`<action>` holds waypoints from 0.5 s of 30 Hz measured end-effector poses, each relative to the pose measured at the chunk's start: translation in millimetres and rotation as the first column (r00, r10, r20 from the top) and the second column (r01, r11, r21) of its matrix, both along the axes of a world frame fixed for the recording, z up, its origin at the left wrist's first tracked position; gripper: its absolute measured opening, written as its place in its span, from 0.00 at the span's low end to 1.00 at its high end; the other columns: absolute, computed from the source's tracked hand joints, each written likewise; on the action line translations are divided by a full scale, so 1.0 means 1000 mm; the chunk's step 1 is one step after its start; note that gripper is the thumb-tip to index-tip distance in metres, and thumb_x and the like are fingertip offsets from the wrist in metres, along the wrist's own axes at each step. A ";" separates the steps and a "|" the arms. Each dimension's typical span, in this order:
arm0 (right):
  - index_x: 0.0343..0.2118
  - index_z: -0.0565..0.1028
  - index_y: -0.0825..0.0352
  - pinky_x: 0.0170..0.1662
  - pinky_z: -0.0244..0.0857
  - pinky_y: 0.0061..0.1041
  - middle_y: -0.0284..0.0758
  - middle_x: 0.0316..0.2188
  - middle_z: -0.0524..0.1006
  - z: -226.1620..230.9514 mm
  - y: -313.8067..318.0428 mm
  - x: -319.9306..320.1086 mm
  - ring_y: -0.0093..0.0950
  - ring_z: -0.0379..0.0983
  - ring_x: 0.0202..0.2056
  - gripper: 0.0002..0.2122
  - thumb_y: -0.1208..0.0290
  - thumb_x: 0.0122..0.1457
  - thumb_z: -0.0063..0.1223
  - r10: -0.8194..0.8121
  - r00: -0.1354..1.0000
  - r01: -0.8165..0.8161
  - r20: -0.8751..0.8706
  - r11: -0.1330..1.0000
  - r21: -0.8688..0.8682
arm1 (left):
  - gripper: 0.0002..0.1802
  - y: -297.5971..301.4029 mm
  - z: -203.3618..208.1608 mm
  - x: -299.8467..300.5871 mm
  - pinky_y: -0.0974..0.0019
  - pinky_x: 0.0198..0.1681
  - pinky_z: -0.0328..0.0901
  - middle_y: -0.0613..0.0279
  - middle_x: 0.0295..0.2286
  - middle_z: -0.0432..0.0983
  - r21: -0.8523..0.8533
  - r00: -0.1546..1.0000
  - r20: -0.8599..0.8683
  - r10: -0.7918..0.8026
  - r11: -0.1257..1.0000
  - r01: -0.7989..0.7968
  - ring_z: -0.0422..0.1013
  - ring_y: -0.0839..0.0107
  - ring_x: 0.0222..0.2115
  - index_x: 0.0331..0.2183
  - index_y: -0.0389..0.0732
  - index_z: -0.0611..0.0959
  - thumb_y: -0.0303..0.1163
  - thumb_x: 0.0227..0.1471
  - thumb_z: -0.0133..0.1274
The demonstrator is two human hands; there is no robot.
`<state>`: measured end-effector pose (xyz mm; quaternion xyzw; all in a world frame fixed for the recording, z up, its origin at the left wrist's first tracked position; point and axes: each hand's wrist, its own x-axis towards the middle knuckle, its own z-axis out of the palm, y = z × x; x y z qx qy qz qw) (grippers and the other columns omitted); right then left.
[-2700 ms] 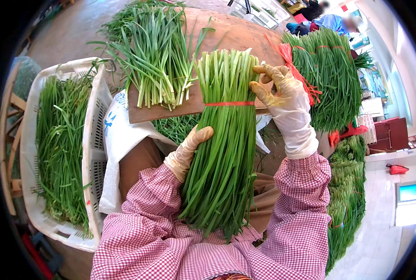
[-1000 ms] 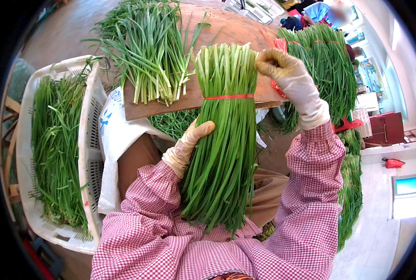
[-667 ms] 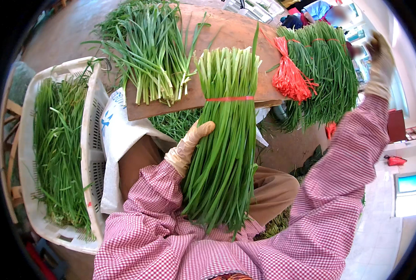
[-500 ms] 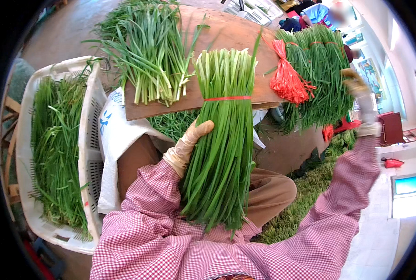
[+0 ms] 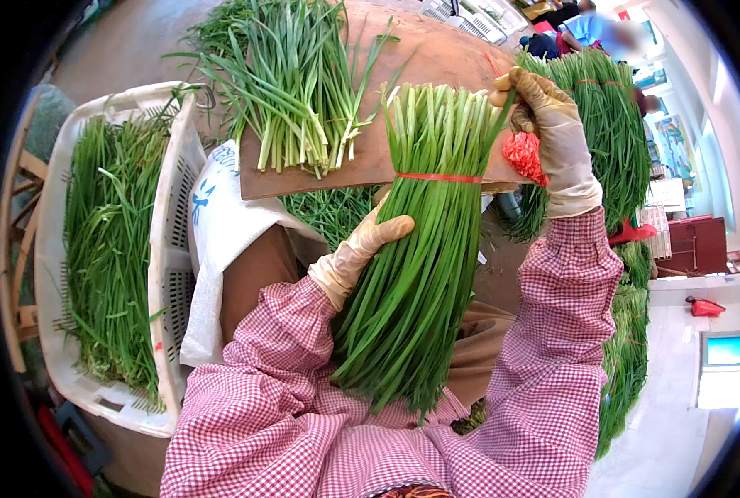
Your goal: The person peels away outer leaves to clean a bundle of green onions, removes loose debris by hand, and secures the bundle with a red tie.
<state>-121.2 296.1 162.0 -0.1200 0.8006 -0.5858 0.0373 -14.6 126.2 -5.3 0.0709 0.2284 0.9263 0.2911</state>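
Observation:
A thick bundle of garlic chives [image 5: 415, 266] leans upright over my lap, with pale cut ends at the top and a red band [image 5: 438, 178] round its upper part. My left hand [image 5: 370, 249], in a thin cream glove, is wrapped round the bundle's left side below the band; its fingers go behind the leaves. At the bundle's top right corner, my gloved right hand [image 5: 552, 124] is closed in a pinch on a single chive leaf [image 5: 501, 112] that sticks out there. Behind my right hand hangs a bunch of red ties [image 5: 525, 156], partly covered.
Loose chives [image 5: 303, 100] lie on the wooden board [image 5: 378, 158] ahead. Tied chive bundles [image 5: 606, 133] stand at the far right. On the left is a white plastic crate [image 5: 164, 274] full of chives, beside a white sack [image 5: 212, 274]. More bundles [image 5: 627, 357] lie at right; people sit farther back.
My right hand has come in from the far right to the bundle's top and closed on a leaf. My left hand keeps its hold on the bundle, which now appears slightly farther right.

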 end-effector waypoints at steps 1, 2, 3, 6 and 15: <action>0.29 0.75 0.69 0.24 0.61 0.12 0.32 0.22 0.75 -0.001 0.000 -0.003 0.15 0.66 0.19 0.13 0.61 0.53 0.50 -0.014 1.000 0.014 0.008 1.000 -0.006 | 0.32 -0.001 0.000 0.000 0.71 0.35 0.67 0.63 0.35 0.71 0.002 1.000 -0.002 0.009 1.000 -0.009 0.70 0.74 0.32 0.45 0.39 0.68 0.46 0.41 0.55; 0.29 0.75 0.68 0.25 0.63 0.13 0.32 0.22 0.75 -0.001 0.000 -0.004 0.15 0.67 0.20 0.13 0.60 0.53 0.50 -0.033 0.999 0.034 0.013 0.999 -0.014 | 0.32 -0.001 0.000 -0.001 0.71 0.35 0.67 0.63 0.35 0.71 0.003 1.000 -0.006 0.013 1.000 -0.013 0.70 0.74 0.32 0.45 0.39 0.68 0.46 0.41 0.55; 0.28 0.75 0.68 0.26 0.64 0.13 0.32 0.22 0.75 -0.001 -0.001 -0.006 0.16 0.68 0.20 0.14 0.60 0.53 0.50 -0.053 0.998 0.054 0.018 0.998 -0.023 | 0.32 -0.002 0.000 -0.001 0.71 0.35 0.67 0.63 0.35 0.71 0.002 1.000 -0.011 0.017 1.000 -0.017 0.70 0.74 0.32 0.45 0.39 0.68 0.46 0.41 0.55; 0.33 0.72 0.66 0.29 0.65 0.15 0.30 0.26 0.75 0.018 0.017 -0.034 0.16 0.69 0.24 0.10 0.63 0.56 0.46 -0.084 0.985 0.060 -0.152 0.986 -0.158 | 0.36 -0.010 0.000 -0.001 0.70 0.39 0.65 0.63 0.37 0.68 0.026 0.999 0.028 -0.043 0.999 0.043 0.67 0.74 0.35 0.48 0.41 0.63 0.45 0.40 0.57; 0.37 0.72 0.62 0.39 0.67 0.22 0.30 0.35 0.75 0.081 0.150 0.030 0.25 0.73 0.33 0.10 0.66 0.53 0.49 -0.207 0.975 0.062 0.086 0.618 0.784 | 0.31 -0.004 -0.010 0.003 0.71 0.34 0.68 0.63 0.35 0.71 0.102 0.971 0.210 -0.113 0.990 0.094 0.70 0.73 0.32 0.46 0.40 0.67 0.43 0.42 0.56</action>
